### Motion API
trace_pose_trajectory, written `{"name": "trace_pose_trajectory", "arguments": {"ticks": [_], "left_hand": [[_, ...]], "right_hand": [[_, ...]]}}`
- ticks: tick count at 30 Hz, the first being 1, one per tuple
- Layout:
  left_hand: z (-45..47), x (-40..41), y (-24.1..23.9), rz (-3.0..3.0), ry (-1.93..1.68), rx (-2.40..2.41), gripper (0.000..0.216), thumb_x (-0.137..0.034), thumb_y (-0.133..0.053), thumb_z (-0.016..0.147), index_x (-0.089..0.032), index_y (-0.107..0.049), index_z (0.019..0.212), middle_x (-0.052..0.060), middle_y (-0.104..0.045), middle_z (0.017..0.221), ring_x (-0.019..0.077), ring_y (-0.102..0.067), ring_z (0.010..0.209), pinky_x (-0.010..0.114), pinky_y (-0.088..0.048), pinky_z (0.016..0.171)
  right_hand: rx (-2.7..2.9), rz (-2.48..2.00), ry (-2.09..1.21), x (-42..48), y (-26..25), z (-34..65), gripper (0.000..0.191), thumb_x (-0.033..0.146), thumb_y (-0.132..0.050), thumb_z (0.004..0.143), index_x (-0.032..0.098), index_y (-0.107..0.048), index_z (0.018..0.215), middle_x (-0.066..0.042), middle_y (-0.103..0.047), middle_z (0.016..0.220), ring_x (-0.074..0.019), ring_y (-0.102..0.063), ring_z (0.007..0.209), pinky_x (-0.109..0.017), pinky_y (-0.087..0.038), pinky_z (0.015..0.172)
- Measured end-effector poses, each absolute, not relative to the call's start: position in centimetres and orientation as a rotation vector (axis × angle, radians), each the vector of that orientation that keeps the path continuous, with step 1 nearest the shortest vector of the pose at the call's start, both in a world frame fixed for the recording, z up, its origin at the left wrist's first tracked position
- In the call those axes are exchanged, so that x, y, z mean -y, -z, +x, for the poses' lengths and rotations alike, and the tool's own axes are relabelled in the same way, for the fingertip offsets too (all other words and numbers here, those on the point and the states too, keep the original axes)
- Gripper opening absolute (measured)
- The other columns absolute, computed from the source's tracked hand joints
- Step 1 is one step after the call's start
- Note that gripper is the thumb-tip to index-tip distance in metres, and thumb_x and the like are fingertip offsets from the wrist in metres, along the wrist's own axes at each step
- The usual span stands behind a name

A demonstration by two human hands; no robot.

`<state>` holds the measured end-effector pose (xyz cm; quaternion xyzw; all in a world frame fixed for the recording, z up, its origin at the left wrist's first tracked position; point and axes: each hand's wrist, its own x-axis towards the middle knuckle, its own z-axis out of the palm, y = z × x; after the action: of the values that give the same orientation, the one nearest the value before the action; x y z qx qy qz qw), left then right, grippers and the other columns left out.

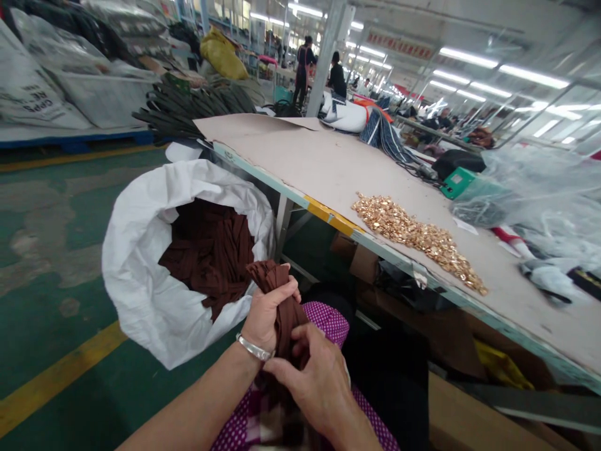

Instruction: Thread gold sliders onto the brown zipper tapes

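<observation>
Head view, looking down at a person's two bare hands over their lap. The left hand [268, 312], with a silver bracelet [254, 348] on its wrist, reaches in from the lower left with the forearm stretched out. Its fingers are curled tight around a bundle of brown strips [272, 275], whose folded ends stick up above the fist. The right hand [315, 374] sits just below and touches it, back of the hand to the camera, thumb and fingers pinched on the lower part of the same bundle. Under the hands lies a purple dotted cloth [331, 321]. Just to the left, on the green floor [47, 263], stands an open white sack [141, 275] full of more brown strips. To the right runs a long table [328, 163], its edge near the hands. On it lies a heap of small gold pieces [413, 235], possibly buttons or buckles, too small to tell. Further right, clear plastic sheeting [539, 188] covers the tabletop. Two people [305, 69] stand far off.
</observation>
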<state>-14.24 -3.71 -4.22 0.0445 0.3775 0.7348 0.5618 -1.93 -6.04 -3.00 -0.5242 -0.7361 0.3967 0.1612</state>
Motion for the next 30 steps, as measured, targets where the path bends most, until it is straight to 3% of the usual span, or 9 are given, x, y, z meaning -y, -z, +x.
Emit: {"name": "trace_pose_trajectory", "arguments": {"ticks": [2,4,7,10,12,15,20,26,30], "left_hand": [[-14.3,3.8,4.3,0.109,-1.729,-0.889,0.040,-0.011,-0.074,0.068,-0.020,-0.060,0.105,-0.004,-0.063,0.070,0.0091,-0.059,0.056,0.020,-0.048,0.054],[-14.3,3.9,4.3,0.114,-1.726,-0.886,0.037,-0.012,-0.074,0.067,-0.019,-0.062,0.100,-0.003,-0.063,0.069,0.0095,-0.059,0.056,0.021,-0.049,0.055],[-14.2,3.9,4.4,0.115,-1.733,-0.901,0.030,-0.014,-0.076,0.065,-0.016,-0.063,0.092,-0.002,-0.063,0.066,0.0103,-0.059,0.054,0.021,-0.048,0.052],[-14.1,3.8,4.3,0.099,-1.763,-0.939,0.033,-0.015,-0.078,0.063,-0.017,-0.063,0.092,-0.004,-0.062,0.063,0.0101,-0.058,0.052,0.019,-0.045,0.049],[-14.1,3.7,4.2,0.083,-1.785,-0.960,0.041,-0.014,-0.079,0.061,-0.018,-0.062,0.098,-0.005,-0.062,0.063,0.0091,-0.058,0.052,0.018,-0.045,0.049],[-14.2,3.6,4.1,0.053,-1.767,-0.966,0.048,-0.014,-0.079,0.060,-0.020,-0.061,0.104,-0.006,-0.063,0.064,0.0085,-0.057,0.050,0.018,-0.045,0.049],[-14.8,3.8,4.2,-0.006,-1.622,-0.916,0.039,-0.012,-0.075,0.064,-0.017,-0.064,0.101,-0.002,-0.063,0.060,0.0118,-0.060,0.050,0.022,-0.049,0.048],[-15.1,4.1,4.4,-0.068,-1.540,-0.840,0.027,-0.009,-0.069,0.071,-0.015,-0.064,0.097,0.004,-0.070,0.076,0.0151,-0.067,0.064,0.026,-0.056,0.057],[-15.1,4.2,4.6,-0.089,-1.502,-0.784,0.026,-0.010,-0.068,0.072,-0.016,-0.064,0.098,0.003,-0.069,0.077,0.0158,-0.067,0.066,0.026,-0.056,0.057]], "right_hand": [[2.072,-1.466,-1.233,5.9,3.1,-1.9,0.022,0.036,-0.073,0.069,0.018,-0.061,0.070,-0.001,-0.063,0.068,-0.0172,-0.057,0.062,-0.027,-0.039,0.057],[1.988,-1.421,-1.382,5.7,3.3,-1.7,0.020,0.031,-0.065,0.076,0.018,-0.057,0.064,0.000,-0.061,0.064,-0.0153,-0.056,0.060,-0.026,-0.040,0.056],[1.834,-1.390,-1.545,5.6,3.4,-1.5,0.016,0.031,-0.064,0.076,0.018,-0.058,0.083,-0.001,-0.064,0.071,-0.0161,-0.059,0.064,-0.026,-0.044,0.058],[1.883,-1.431,-1.453,6.0,3.2,-1.8,0.043,0.032,-0.075,0.066,0.019,-0.055,0.101,-0.002,-0.066,0.081,-0.0181,-0.061,0.068,-0.028,-0.046,0.060],[1.918,-1.417,-1.420,6.3,3.2,-2.2,0.049,0.030,-0.078,0.062,0.020,-0.054,0.103,-0.001,-0.065,0.081,-0.0182,-0.061,0.069,-0.028,-0.046,0.060],[1.842,-1.321,-1.535,6.5,3.5,-2.4,0.038,0.020,-0.070,0.068,0.020,-0.052,0.101,0.001,-0.064,0.076,-0.0164,-0.060,0.067,-0.025,-0.046,0.059],[1.807,-1.247,-1.589,5.5,3.5,-0.9,0.030,0.013,-0.062,0.071,0.020,-0.053,0.099,0.000,-0.066,0.080,-0.0170,-0.062,0.072,-0.026,-0.048,0.064],[2.029,-1.176,-1.347,4.0,1.2,1.0,0.025,0.013,-0.060,0.075,0.020,-0.059,0.099,0.000,-0.067,0.090,-0.0182,-0.063,0.082,-0.028,-0.048,0.076],[2.097,-1.179,-1.316,4.2,1.3,1.1,0.025,0.015,-0.062,0.076,0.021,-0.061,0.100,0.000,-0.068,0.089,-0.0178,-0.063,0.079,-0.028,-0.048,0.074]]}}
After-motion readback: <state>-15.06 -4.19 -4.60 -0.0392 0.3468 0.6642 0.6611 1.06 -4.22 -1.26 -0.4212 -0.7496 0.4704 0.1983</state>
